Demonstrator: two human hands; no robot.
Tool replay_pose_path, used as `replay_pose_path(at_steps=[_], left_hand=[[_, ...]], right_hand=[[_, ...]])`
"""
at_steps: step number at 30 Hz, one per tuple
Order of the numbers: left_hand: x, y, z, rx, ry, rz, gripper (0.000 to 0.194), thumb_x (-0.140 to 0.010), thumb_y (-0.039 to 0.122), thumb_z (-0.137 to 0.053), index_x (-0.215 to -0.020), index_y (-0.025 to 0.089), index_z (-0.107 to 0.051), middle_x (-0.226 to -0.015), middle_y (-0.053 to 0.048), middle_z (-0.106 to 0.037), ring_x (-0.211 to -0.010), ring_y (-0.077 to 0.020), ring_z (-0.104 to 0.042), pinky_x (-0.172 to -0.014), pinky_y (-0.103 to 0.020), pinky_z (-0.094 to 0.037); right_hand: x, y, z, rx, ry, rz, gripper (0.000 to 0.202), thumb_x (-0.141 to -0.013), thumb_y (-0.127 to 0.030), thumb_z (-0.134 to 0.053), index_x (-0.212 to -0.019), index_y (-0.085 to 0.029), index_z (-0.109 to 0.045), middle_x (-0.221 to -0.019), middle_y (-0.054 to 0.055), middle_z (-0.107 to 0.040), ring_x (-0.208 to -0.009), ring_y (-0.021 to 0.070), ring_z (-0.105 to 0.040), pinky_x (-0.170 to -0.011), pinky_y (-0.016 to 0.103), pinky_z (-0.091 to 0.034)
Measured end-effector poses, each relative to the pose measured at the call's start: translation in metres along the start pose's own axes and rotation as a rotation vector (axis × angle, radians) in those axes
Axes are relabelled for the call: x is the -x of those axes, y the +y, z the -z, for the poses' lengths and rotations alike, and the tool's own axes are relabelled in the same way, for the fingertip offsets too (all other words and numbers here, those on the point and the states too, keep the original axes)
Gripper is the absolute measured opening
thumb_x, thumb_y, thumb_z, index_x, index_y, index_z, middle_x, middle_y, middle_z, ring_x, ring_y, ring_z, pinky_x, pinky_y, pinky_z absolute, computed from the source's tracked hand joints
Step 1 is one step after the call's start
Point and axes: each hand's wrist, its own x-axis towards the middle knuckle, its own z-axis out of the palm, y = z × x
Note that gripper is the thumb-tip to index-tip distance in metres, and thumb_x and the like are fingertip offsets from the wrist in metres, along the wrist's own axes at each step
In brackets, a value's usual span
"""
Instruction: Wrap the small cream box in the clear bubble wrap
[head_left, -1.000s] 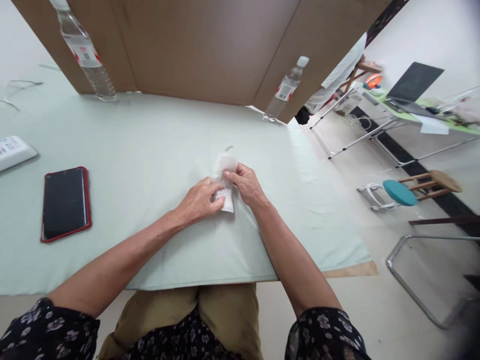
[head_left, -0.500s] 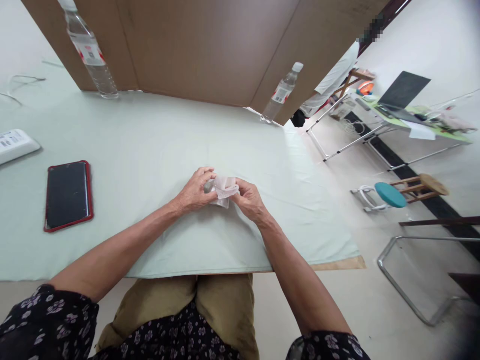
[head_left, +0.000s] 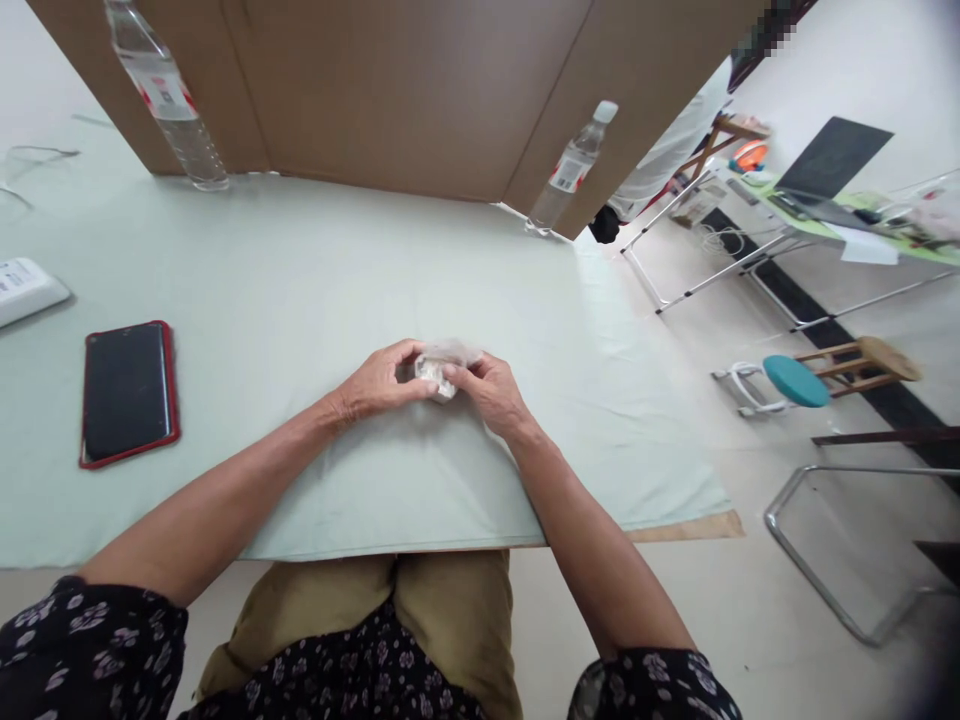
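My left hand [head_left: 381,380] is curled around the left side of a small whitish object [head_left: 433,374], thumb in front and fingers behind. From the other side my right hand [head_left: 496,394] grips it too, its thumb lying across the front. A thin translucent sheet [head_left: 454,349], like plastic film or tissue, sticks up along the top between the hands. The object's exact kind cannot be made out, as fingers and blur cover much of it. Both forearms rest near the front edge of the cloth-covered table [head_left: 337,260].
A tablet in a red case [head_left: 129,394] and a white device [head_left: 28,290] lie on the left. Water bottles [head_left: 169,105] [head_left: 574,168] stand against a brown cardboard panel [head_left: 397,90]. Beyond, to the right, are a teal stool [head_left: 795,381], a laptop [head_left: 836,165] on a table, and a person's sleeve.
The translucent sheet has moved from in front of the object to its top and back, baring its whitish front. My right thumb has shifted left onto it. The view has turned slightly.
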Motion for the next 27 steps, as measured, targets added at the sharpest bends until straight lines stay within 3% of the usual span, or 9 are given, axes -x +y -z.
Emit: replay_pose_path(at_steps=[2,5,8,11,14,18,21,27], left_hand=[[0.001,0.001,0.001,0.006,-0.027,0.036,0.052,-0.072,0.044,-0.071,-0.116,0.016,-0.063,-0.107,-0.008,-0.07,-0.097,-0.024,-0.066,-0.085,-0.036,-0.052],[0.001,0.002,0.001,0.024,-0.035,0.069,0.046,-0.072,0.043,-0.073,-0.108,0.016,-0.065,-0.098,-0.006,-0.069,-0.089,-0.0214,-0.064,-0.078,-0.033,-0.051],[0.0,0.002,0.001,0.086,-0.017,0.112,0.047,-0.07,0.043,-0.076,-0.107,0.016,-0.065,-0.1,-0.006,-0.07,-0.091,-0.0217,-0.065,-0.079,-0.034,-0.051],[-0.001,0.002,0.001,0.135,0.008,0.14,0.055,-0.068,0.042,-0.078,-0.114,0.016,-0.064,-0.11,-0.009,-0.07,-0.097,-0.0231,-0.066,-0.083,-0.036,-0.052],[-0.001,0.003,0.0,0.136,0.013,0.147,0.061,-0.068,0.04,-0.079,-0.121,0.016,-0.062,-0.115,-0.009,-0.07,-0.1,-0.0238,-0.066,-0.086,-0.037,-0.051],[0.001,0.007,-0.001,0.084,0.005,0.176,0.055,-0.069,0.04,-0.078,-0.117,0.016,-0.065,-0.107,-0.008,-0.072,-0.093,-0.0229,-0.066,-0.081,-0.036,-0.052],[0.002,0.009,-0.001,0.105,-0.002,0.194,0.054,-0.069,0.039,-0.077,-0.116,0.015,-0.065,-0.106,-0.008,-0.072,-0.094,-0.0234,-0.067,-0.081,-0.036,-0.052],[0.002,0.009,0.001,0.173,-0.066,0.168,0.065,-0.067,0.035,-0.079,-0.127,0.016,-0.061,-0.116,-0.01,-0.07,-0.101,-0.0245,-0.067,-0.084,-0.035,-0.052]], right_hand=[[-0.002,-0.002,0.0,-0.072,-0.012,-0.058,0.033,-0.084,-0.051,-0.07,-0.092,-0.019,-0.071,-0.083,0.002,-0.069,-0.077,0.0166,-0.061,-0.073,0.031,-0.05],[-0.001,-0.004,0.0,-0.028,-0.001,-0.031,0.037,-0.085,-0.055,-0.068,-0.09,-0.018,-0.071,-0.083,0.001,-0.067,-0.077,0.0154,-0.059,-0.073,0.029,-0.047],[0.003,-0.004,0.006,0.049,0.018,-0.006,0.041,-0.086,-0.057,-0.066,-0.103,-0.02,-0.07,-0.093,0.002,-0.069,-0.083,0.0169,-0.06,-0.076,0.03,-0.048],[0.009,-0.005,0.015,0.122,0.14,0.037,0.047,-0.082,-0.057,-0.07,-0.114,-0.023,-0.066,-0.106,0.005,-0.069,-0.093,0.0204,-0.063,-0.081,0.034,-0.049],[0.014,-0.008,0.02,0.263,0.255,0.132,0.043,-0.081,-0.056,-0.072,-0.109,-0.025,-0.065,-0.113,0.008,-0.068,-0.105,0.0246,-0.063,-0.091,0.04,-0.05],[0.017,-0.006,0.019,0.442,0.112,0.195,0.056,-0.073,-0.062,-0.077,-0.117,-0.028,-0.064,-0.146,0.011,-0.053,-0.139,0.0329,-0.046,-0.116,0.055,-0.035],[0.015,0.001,0.016,0.474,-0.001,0.173,0.073,-0.067,-0.065,-0.081,-0.126,-0.028,-0.06,-0.16,0.013,-0.038,-0.151,0.035,-0.03,-0.123,0.059,-0.023],[0.011,0.004,0.016,0.428,-0.052,0.129,0.057,-0.07,-0.059,-0.081,-0.112,-0.022,-0.067,-0.167,0.015,-0.025,-0.155,0.035,-0.022,-0.125,0.056,-0.02]])
